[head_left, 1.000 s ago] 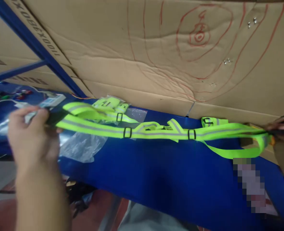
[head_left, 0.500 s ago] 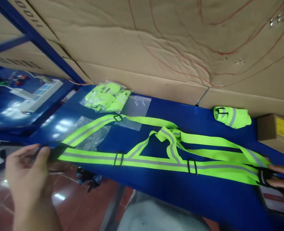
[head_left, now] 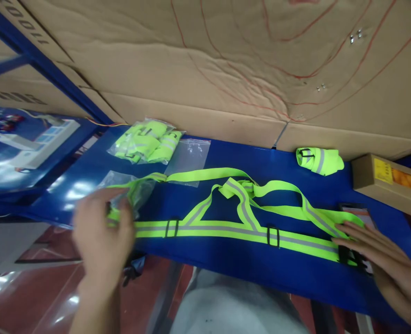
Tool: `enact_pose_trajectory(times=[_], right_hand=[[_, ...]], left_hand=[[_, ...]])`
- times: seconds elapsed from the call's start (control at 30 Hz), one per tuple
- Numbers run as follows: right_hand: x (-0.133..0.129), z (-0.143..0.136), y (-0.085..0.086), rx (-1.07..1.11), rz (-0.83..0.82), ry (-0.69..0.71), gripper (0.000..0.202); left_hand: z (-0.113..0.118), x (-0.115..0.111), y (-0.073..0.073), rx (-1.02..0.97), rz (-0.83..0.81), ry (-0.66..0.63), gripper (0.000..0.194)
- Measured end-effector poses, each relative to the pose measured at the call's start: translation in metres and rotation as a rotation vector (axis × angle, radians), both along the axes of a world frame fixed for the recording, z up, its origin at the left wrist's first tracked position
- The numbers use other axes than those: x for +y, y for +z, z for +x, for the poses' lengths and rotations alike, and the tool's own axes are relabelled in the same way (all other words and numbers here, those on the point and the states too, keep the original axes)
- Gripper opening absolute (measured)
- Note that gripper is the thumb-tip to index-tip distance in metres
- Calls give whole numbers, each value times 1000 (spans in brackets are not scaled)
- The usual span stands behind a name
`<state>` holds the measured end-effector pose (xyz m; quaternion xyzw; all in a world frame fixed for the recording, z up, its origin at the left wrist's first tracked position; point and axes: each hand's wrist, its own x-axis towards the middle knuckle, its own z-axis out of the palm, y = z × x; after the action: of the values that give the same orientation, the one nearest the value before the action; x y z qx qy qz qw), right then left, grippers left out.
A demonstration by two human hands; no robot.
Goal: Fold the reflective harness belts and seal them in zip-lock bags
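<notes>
A neon-yellow reflective harness [head_left: 222, 230] with grey stripes and black sliders lies spread along the blue table, its belt running near the front edge. My left hand [head_left: 102, 232], slightly blurred, is closed on its left part, with a strap bent up between thumb and fingers. At the other end, my right hand [head_left: 386, 262] has its fingers stretched out over the strap and a black buckle [head_left: 348, 255]; the thumb is hidden. Behind the belt, the shoulder straps lie loosely looped, with a crossing piece [head_left: 245, 188] near the middle.
Bagged yellow harnesses [head_left: 144, 141] and a clear plastic bag [head_left: 189, 157] lie at the back left. A rolled harness [head_left: 319, 161] and a cardboard box [head_left: 389, 183] stand back right. Cardboard [head_left: 198, 83] walls the rear; a power strip [head_left: 47, 144] sits on the left table.
My left hand has moved right and inward, folding the harness's left end. My right hand has come further into view, its fingers laid over the right end, and the belt lies slacker.
</notes>
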<state>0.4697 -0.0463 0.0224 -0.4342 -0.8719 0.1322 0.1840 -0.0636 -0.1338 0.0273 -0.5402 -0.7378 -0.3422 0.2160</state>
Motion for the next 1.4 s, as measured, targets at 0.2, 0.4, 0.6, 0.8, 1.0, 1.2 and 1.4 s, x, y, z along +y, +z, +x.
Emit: enact_pose_trajectory(times=[0.2,0.4,0.6,0.8,1.0,1.2,1.4], right_hand=[[65,-118,34,-133,157,261,31],[109,-185,4,-402,195,261,48],[131,-185,-2,-340,390,266,20],[137,-180,7,-240,563,107,22],[124,-196,6,-190,313,-89,39],[120,-227,37,36,11,70,59],[109,-241,59,47,-154,243,54]], left_hand=[[78,115,6,45,-396,-717,33],[83,171,-22,-124,-777,-916,44],[34,169,-10,-660,-555,-921,31],[-7,164,13,-566,-109,-602,18],[21,162,-1,-147,-206,-342,10],[67,152,-3,-241,-167,-749,43],[71,149,3,-608,-247,-1105,48]])
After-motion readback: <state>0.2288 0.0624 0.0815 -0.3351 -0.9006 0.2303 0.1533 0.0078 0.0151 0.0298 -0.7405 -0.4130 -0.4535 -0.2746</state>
